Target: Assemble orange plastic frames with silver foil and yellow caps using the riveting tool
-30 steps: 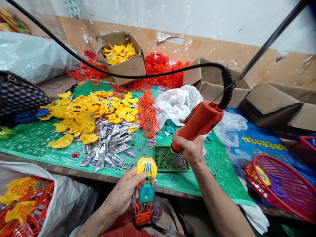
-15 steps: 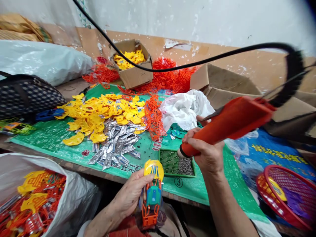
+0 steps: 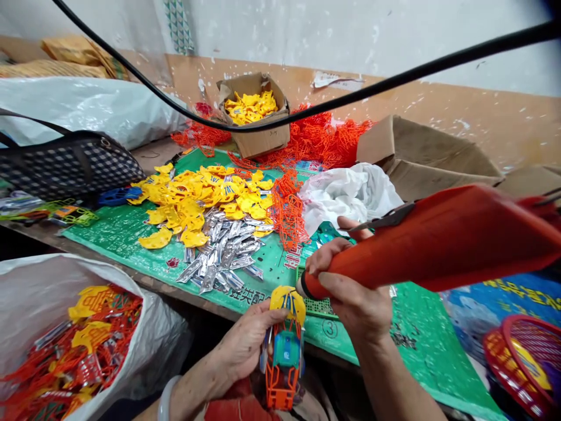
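Toy car (image 3: 284, 358) is held low in front of the body, just short of the bench (image 3: 109, 237) edge. Its rear is gripped by the left hand (image 3: 245, 342), thumb pressed on the yellow shell (image 3: 293, 299). Shell, teal block (image 3: 288, 345) and orange frame are already seen together on one unit, so most of this piece is judged done; whether every screw is in cannot be told. Corded screwdriver (image 3: 421, 240) is clasped by the right hand (image 3: 362, 307), fingers wrapped round the barrel, its nose beside the shell; contact cannot be made out. Fastening of the shell is judged to be in hand and not finished.

White sack (image 3: 164, 327) at left is loaded with orange and yellow pieces; finished or not, unclear. Green tray (image 3: 325, 316) is mostly hidden behind the right hand, contents unreadable. Plenty is left loose farther back: silver strips (image 3: 223, 251), yellow shells (image 3: 197, 193), orange frames (image 3: 288, 213). More yellow shells are boxed in the cardboard box (image 3: 265, 141) near the wall.
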`<state>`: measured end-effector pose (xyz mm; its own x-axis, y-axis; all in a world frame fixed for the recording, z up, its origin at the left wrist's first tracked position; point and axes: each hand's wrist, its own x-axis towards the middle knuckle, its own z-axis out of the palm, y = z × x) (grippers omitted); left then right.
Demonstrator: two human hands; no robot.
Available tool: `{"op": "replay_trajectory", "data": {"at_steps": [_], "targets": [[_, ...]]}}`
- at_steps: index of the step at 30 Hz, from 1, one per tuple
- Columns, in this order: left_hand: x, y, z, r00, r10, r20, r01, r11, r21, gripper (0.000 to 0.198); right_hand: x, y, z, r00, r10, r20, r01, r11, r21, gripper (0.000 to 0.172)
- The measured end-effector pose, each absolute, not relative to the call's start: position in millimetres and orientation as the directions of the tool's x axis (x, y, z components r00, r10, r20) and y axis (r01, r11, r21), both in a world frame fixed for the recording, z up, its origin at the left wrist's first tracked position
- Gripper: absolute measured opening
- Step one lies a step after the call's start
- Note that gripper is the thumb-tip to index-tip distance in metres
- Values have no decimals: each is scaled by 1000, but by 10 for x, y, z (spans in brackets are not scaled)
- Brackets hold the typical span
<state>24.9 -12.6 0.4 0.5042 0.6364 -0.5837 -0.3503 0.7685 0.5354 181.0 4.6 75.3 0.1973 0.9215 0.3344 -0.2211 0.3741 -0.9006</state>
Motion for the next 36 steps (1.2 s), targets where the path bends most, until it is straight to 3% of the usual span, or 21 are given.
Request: {"op": "replay_trajectory", "data": {"at_steps": [9,16,27,36], "targets": [[260,-113,-16,473,637,-609,-352,770,532,24,1828,63,646,171,922,346,-236,379,-895,28],[266,-106,8,465,631,-621,-346,775,529,24,1825,73,620,144,928,343,-249,370,-895,64],[273,-103,-9,464,648,-604,-372,762,531,23,1824,66,591,160,925,345,-265,377,-887,59],[264,-53,46,539,526,-658,-414,846,336,20,1810,88,692,186,913,363,-378,408,-831,77]]}}
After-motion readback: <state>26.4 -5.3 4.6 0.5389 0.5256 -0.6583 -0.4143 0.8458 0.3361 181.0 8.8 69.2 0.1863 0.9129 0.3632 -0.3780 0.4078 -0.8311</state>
